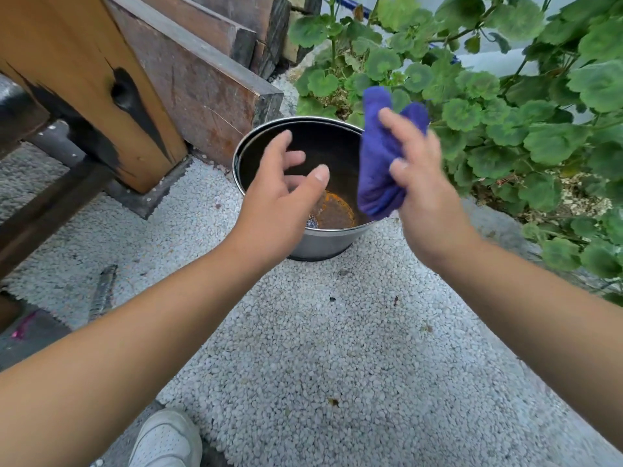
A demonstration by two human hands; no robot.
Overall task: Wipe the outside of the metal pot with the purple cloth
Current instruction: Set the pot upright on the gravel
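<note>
The cloth [381,163] is bunched in the right hand [421,183] above the pot [323,242], which stands on the gravel by the plant [488,106], the left hand [279,190] spread empty over it, so an unsteadied pot could be tipped.

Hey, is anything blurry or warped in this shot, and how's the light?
Head view: soft, even daylight with no hard shadows; the right hand and cloth show slight motion blur; wide-angle bending stretches both forearms near the lower edges; the pot stays fairly sharp.
</note>
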